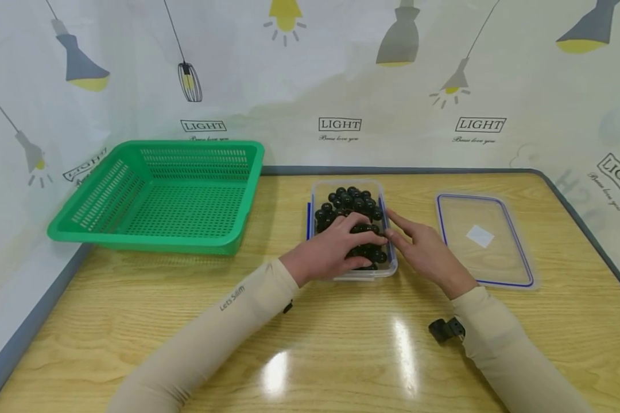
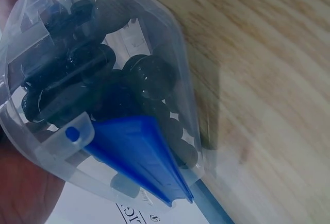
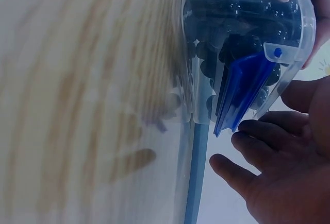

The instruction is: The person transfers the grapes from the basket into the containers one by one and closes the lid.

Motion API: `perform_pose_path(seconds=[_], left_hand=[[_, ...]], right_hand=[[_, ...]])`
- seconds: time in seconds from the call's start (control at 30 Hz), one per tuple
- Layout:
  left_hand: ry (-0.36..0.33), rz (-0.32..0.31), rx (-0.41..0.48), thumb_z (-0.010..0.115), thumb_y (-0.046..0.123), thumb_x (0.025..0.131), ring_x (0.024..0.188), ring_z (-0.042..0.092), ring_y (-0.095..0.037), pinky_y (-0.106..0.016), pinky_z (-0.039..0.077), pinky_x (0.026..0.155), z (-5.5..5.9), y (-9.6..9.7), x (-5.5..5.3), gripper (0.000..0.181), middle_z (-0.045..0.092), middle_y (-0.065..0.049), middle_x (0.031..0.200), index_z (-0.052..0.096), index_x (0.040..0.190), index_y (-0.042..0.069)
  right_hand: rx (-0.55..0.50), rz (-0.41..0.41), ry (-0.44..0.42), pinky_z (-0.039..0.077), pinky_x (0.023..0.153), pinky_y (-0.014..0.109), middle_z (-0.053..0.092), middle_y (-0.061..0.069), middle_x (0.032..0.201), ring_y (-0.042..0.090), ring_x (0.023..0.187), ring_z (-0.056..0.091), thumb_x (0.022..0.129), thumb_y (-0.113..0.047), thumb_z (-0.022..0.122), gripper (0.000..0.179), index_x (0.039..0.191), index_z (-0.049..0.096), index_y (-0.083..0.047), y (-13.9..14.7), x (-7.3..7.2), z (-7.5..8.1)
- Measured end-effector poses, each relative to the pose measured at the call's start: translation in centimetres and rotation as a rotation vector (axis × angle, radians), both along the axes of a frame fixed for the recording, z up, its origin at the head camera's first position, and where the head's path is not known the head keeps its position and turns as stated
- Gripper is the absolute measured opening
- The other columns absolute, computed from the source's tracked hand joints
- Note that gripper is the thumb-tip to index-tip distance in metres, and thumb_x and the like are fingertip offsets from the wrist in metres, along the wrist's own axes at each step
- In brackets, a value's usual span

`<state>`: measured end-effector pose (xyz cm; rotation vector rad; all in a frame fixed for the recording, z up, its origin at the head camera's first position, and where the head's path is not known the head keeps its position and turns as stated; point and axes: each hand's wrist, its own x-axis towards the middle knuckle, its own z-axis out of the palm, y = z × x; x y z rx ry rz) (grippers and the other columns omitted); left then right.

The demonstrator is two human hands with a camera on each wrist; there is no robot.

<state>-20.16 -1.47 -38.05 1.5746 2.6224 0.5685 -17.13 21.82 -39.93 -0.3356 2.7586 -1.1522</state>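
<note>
A clear plastic food container (image 1: 392, 269) with blue side latches stands on the table, holding dark grapes (image 1: 350, 201). My left hand (image 1: 333, 246) reaches over it from the left, its fingers and thumb curved round grapes near the front. Along the container's right wall rests my right hand (image 1: 426, 249), fingers extended. The right wrist view has these fingers by the hanging blue latch (image 3: 245, 87), thumb close to the rim. In the left wrist view, the other blue latch (image 2: 134, 152) hangs outward and the grapes show through the wall; the left fingers are mostly hidden.
A green perforated basket (image 1: 248, 229) stands at the back left. To the right lies the clear lid (image 1: 496, 264) with a blue seal and a white label. A wall sheet printed with lamps rises behind the table's grey edge (image 1: 418, 170).
</note>
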Motion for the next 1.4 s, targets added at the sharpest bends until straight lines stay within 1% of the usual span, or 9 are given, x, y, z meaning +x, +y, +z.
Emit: perform_pose_path(seconds=[0.13,0.3,0.6,0.77,0.9,1.0,1.1,1.27,1.4], left_hand=[[-0.007,0.007,0.000,0.065,0.029,0.096,0.124,0.043,-0.030,-0.038,0.043,0.099,0.1,0.0,0.0,0.042,0.038,-0.013,0.144,0.057,0.138,0.023],[-0.015,0.008,-0.001,0.064,0.030,0.097,0.124,0.042,-0.029,-0.038,0.041,0.101,0.5,0.0,0.0,0.044,0.039,-0.012,0.142,0.056,0.139,0.023],[0.010,0.003,-0.044,0.058,0.035,0.100,0.113,0.050,-0.020,-0.033,0.042,0.097,2.0,-0.4,-0.3,0.045,0.046,-0.008,0.134,0.053,0.143,0.024],[-0.011,0.065,-0.003,0.053,0.032,0.103,0.102,0.054,-0.016,-0.030,0.044,0.090,3.6,-0.7,-0.6,0.038,0.053,-0.006,0.124,0.058,0.137,0.016],[-0.051,0.174,0.057,0.050,0.031,0.104,0.112,0.052,-0.019,-0.033,0.044,0.096,4.4,-0.9,-0.6,0.039,0.052,-0.006,0.129,0.057,0.137,0.012],[-0.079,0.244,0.218,0.048,0.029,0.105,0.120,0.050,-0.021,-0.034,0.041,0.101,4.7,-0.2,-0.4,0.039,0.053,-0.007,0.132,0.055,0.137,0.008],[-0.161,0.270,0.418,0.048,0.025,0.105,0.124,0.049,-0.020,-0.033,0.040,0.102,5.1,1.2,0.3,0.040,0.052,-0.009,0.136,0.051,0.139,0.004],[-0.429,0.300,0.682,0.045,0.025,0.106,0.132,0.042,-0.016,-0.029,0.038,0.105,5.5,5.1,1.9,0.046,0.043,-0.009,0.144,0.041,0.146,0.003],[-0.585,0.401,0.752,0.040,0.034,0.106,0.135,0.039,-0.018,-0.029,0.034,0.107,5.3,8.8,3.2,0.052,0.037,-0.006,0.151,0.036,0.151,0.006]], right_hand=[[0.004,0.000,0.005,0.039,0.059,0.039,0.049,0.008,0.062,0.014,0.040,0.028,0.106,-0.042,0.039,0.060,0.157,0.024,-0.014,0.0,0.0,0.0],[0.011,-0.002,0.013,0.041,0.071,0.042,0.059,0.018,0.089,0.016,0.043,0.030,0.106,-0.042,0.038,0.060,0.157,0.024,-0.013,0.0,0.0,-0.1],[0.023,0.004,0.025,0.039,0.058,0.038,0.049,0.007,0.063,0.015,0.041,0.031,0.107,-0.039,0.039,0.058,0.157,0.024,-0.013,-0.1,-0.2,0.2],[0.027,-0.008,0.016,0.041,0.061,0.039,0.048,0.008,0.062,0.015,0.042,0.032,0.107,-0.037,0.041,0.058,0.157,0.024,-0.013,-0.3,-0.1,0.3],[0.040,-0.015,0.032,0.043,0.079,0.045,0.063,0.022,0.103,0.023,0.058,0.051,0.107,-0.035,0.041,0.057,0.156,0.026,-0.012,-0.2,-0.1,0.4],[0.039,-0.016,0.053,0.040,0.098,0.052,0.049,0.023,0.141,0.037,0.105,0.060,0.107,-0.037,0.041,0.058,0.156,0.027,-0.011,0.1,-0.1,0.6],[0.038,-0.021,0.066,0.030,0.107,0.057,0.033,0.018,0.154,0.039,0.137,0.034,0.106,-0.041,0.039,0.060,0.156,0.027,-0.010,0.8,0.0,1.0],[0.027,-0.077,0.076,0.029,0.104,0.063,0.032,0.023,0.153,0.047,0.135,0.033,0.105,-0.048,0.036,0.064,0.156,0.026,-0.011,3.2,0.5,2.5],[-0.013,-0.143,0.116,0.031,0.101,0.066,0.033,0.025,0.152,0.050,0.132,0.035,0.106,-0.045,0.034,0.061,0.155,0.028,-0.009,6.2,1.0,3.3]])
